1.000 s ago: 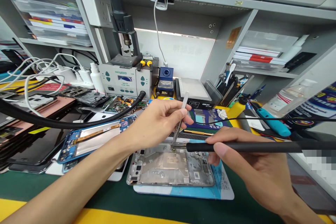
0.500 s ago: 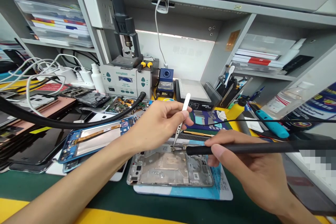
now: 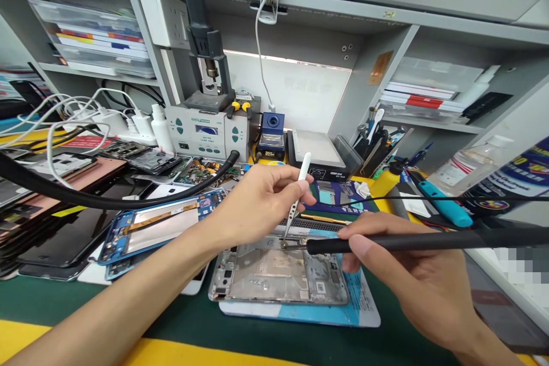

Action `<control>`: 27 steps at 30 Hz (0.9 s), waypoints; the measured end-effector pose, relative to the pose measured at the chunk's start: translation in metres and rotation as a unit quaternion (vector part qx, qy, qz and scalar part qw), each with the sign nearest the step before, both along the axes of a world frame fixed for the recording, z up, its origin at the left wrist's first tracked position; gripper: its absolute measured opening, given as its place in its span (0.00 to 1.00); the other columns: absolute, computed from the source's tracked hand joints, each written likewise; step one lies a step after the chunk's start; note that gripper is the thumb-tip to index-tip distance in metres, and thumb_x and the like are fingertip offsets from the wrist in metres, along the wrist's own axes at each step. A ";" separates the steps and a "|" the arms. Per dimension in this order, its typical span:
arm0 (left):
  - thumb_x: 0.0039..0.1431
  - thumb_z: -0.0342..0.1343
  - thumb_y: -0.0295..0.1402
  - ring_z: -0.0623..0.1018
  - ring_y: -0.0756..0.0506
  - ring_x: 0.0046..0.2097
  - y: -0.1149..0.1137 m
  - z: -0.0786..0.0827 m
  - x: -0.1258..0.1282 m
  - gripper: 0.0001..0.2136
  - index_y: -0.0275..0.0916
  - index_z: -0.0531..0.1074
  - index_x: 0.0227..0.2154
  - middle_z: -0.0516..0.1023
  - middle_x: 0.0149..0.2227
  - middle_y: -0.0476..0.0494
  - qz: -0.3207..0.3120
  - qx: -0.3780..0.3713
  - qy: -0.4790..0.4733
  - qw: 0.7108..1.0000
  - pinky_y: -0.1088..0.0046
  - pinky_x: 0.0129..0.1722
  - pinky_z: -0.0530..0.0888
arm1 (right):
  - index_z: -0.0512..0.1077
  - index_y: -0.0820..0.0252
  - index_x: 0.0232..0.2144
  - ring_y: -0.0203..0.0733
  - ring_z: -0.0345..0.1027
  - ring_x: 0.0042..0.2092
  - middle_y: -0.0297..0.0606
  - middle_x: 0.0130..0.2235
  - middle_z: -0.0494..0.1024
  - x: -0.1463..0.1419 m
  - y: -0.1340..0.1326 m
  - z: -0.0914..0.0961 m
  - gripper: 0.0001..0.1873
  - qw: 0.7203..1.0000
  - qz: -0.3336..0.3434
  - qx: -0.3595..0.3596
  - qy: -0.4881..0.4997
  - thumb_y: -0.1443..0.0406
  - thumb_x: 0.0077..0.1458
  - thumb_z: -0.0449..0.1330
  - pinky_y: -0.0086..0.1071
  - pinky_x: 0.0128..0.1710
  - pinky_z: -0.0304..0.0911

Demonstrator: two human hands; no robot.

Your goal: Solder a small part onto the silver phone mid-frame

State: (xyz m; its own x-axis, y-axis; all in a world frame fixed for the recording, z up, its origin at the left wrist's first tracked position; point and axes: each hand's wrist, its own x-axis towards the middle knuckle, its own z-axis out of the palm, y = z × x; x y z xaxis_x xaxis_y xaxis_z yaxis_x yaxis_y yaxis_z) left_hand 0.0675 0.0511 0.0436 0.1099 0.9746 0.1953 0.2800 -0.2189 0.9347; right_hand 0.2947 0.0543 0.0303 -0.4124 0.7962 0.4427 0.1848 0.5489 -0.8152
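Observation:
My left hand point(image 3: 266, 200) pinches white-handled tweezers point(image 3: 293, 210), their points down at the upper edge of an opened phone frame point(image 3: 281, 274). From the right, my right hand point(image 3: 412, 274) grips a soldering iron point(image 3: 386, 242) with a long black handle. Its thin metal tip meets the same spot, close to the tweezer points. What lies between the two tips is too small to make out. The silver phone frame rests flat on a blue and white pad point(image 3: 300, 315), bare inner plate upward.
Phone parts point(image 3: 158, 223) and stacked phones point(image 3: 64, 234) crowd the left side, with a thick black hose point(image 3: 128, 203) arching over them. A hot-air station point(image 3: 208, 131) stands behind. At right are a yellow bottle point(image 3: 386, 178) and a clear bottle point(image 3: 474, 166).
The view has shifted very slightly. Both hands keep their grip, and the tweezers and soldering iron stay at nearly the same spot on the phone frame.

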 end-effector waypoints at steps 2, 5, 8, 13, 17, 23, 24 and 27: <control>0.69 0.55 0.36 0.80 0.45 0.39 0.000 0.000 0.000 0.14 0.36 0.81 0.33 0.85 0.42 0.41 0.001 -0.002 -0.003 1.000 0.72 0.35 0.71 | 0.83 0.45 0.35 0.41 0.72 0.26 0.29 0.24 0.81 0.000 0.000 0.001 0.10 1.000 0.003 0.003 0.007 0.66 0.65 0.64 0.33 0.29 0.65; 0.69 0.55 0.36 0.79 0.49 0.34 0.000 0.000 0.001 0.14 0.36 0.81 0.33 0.85 0.43 0.41 0.001 -0.004 -0.013 1.000 0.73 0.33 0.70 | 0.82 0.44 0.34 0.40 0.72 0.27 0.28 0.24 0.80 -0.001 -0.001 0.001 0.11 1.000 -0.002 0.008 0.008 0.67 0.65 0.63 0.33 0.29 0.66; 0.69 0.55 0.35 0.80 0.48 0.36 0.000 -0.002 0.001 0.12 0.35 0.80 0.34 0.84 0.37 0.44 -0.003 -0.004 -0.029 1.000 0.74 0.34 0.72 | 0.82 0.45 0.34 0.41 0.72 0.26 0.29 0.24 0.81 -0.001 -0.001 0.001 0.11 1.000 -0.008 0.012 -0.003 0.68 0.64 0.63 0.33 0.29 0.66; 0.68 0.58 0.36 0.78 0.49 0.34 0.001 -0.002 0.000 0.09 0.36 0.79 0.38 0.84 0.34 0.47 0.010 0.003 -0.058 0.998 0.76 0.31 0.74 | 0.83 0.46 0.34 0.41 0.73 0.26 0.30 0.23 0.81 0.002 -0.001 0.000 0.10 1.000 -0.017 -0.010 0.020 0.67 0.63 0.64 0.33 0.29 0.67; 0.66 0.60 0.36 0.76 0.52 0.29 -0.001 0.002 -0.001 0.09 0.35 0.79 0.37 0.84 0.34 0.47 0.027 0.002 -0.070 0.997 0.79 0.29 0.75 | 0.84 0.48 0.34 0.40 0.74 0.25 0.31 0.23 0.81 0.003 -0.001 -0.001 0.07 0.996 -0.037 -0.053 0.053 0.64 0.63 0.66 0.31 0.28 0.69; 0.64 0.62 0.34 0.75 0.55 0.24 -0.003 0.003 -0.003 0.08 0.34 0.80 0.32 0.83 0.31 0.48 0.046 -0.016 -0.074 0.996 0.80 0.27 0.75 | 0.85 0.49 0.33 0.40 0.74 0.24 0.33 0.23 0.81 0.000 -0.002 0.001 0.05 0.992 -0.061 -0.079 0.074 0.63 0.61 0.68 0.30 0.25 0.70; 0.63 0.63 0.34 0.75 0.55 0.24 -0.003 0.002 -0.003 0.08 0.34 0.81 0.33 0.83 0.30 0.48 0.050 -0.020 -0.073 0.996 0.80 0.27 0.75 | 0.85 0.49 0.33 0.40 0.73 0.24 0.33 0.23 0.81 -0.001 -0.002 0.001 0.05 0.992 -0.063 -0.081 0.076 0.63 0.61 0.68 0.30 0.25 0.70; 0.62 0.64 0.34 0.76 0.53 0.23 -0.002 0.001 -0.003 0.07 0.35 0.82 0.36 0.81 0.27 0.49 0.063 -0.027 -0.070 0.995 0.79 0.27 0.75 | 0.84 0.48 0.32 0.38 0.73 0.24 0.31 0.22 0.80 -0.001 -0.002 0.001 0.07 0.991 -0.069 -0.084 0.078 0.65 0.61 0.67 0.28 0.27 0.70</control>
State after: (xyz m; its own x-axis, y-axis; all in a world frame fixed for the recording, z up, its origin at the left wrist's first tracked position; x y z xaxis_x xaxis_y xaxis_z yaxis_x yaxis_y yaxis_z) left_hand 0.0645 0.0492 0.0444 -0.0392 0.9884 0.1466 0.1688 -0.1381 0.9759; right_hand 0.2935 0.0521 0.0312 -0.2311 0.9082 0.3490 0.1124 0.3812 -0.9176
